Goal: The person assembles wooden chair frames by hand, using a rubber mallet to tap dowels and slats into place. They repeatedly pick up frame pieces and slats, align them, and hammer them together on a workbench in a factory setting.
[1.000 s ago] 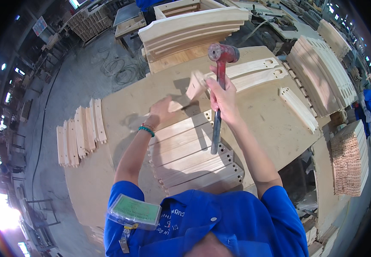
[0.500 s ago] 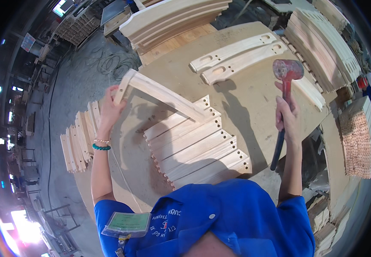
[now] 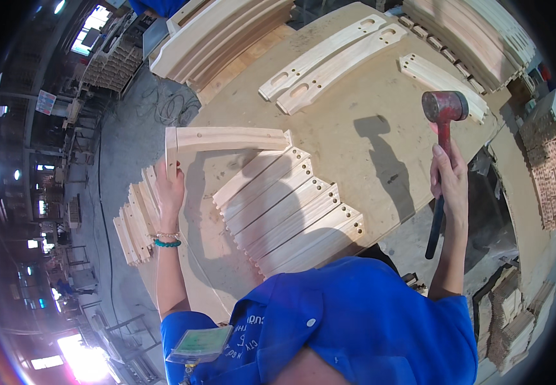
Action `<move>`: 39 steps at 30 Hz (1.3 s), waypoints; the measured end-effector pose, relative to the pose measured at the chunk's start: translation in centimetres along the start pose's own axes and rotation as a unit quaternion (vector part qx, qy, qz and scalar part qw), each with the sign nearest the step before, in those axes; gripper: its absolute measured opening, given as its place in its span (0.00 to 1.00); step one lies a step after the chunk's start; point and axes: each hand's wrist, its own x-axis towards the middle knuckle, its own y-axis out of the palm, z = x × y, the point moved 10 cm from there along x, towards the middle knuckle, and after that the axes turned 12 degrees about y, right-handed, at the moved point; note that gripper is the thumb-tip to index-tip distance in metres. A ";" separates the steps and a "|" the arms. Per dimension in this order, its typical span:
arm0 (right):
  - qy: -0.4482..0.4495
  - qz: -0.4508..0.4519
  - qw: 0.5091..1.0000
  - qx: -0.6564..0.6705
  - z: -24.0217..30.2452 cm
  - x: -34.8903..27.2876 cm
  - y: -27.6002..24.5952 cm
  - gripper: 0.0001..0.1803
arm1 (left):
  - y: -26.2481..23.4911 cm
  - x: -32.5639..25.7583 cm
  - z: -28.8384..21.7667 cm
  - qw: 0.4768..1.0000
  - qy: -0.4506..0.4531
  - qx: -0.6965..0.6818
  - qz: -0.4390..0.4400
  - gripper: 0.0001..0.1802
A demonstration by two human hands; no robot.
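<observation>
My left hand is closed round the short leg of an L-shaped wooden frame piece. The long, slightly curved arm of that piece points right, its far end over the upper corner of a row of wooden slats. These pale slats lie side by side on the table, with dark holes at their right ends. Off to the right, my right hand grips a mallet by its handle. Its worn reddish head is up, and the black handle end hangs below my hand.
Two curved rails with slots lie on the brown table; a shorter rail lies right of them. Stacked curved boards stand at the back left, more boards at the back right. Several wooden pieces sit beyond my left forearm.
The frame piece has turned so its long arm lies nearly level and has drawn back from over the slats. The mallet has shifted slightly right. The whole view has moved too.
</observation>
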 end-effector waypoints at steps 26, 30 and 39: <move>-0.442 0.216 0.687 -0.535 19.3 -3.0 24.8 0.22 | -1.1 4.4 -17.4 0.961 0.187 0.197 0.058 0.18; -0.323 0.376 0.817 -0.295 23.1 -3.7 23.6 0.21 | -2.0 4.6 -17.4 0.960 0.184 0.207 0.039 0.18; -0.195 0.512 0.836 -0.006 26.4 -6.9 24.3 0.23 | -2.2 5.2 -17.2 0.952 0.218 0.214 0.001 0.15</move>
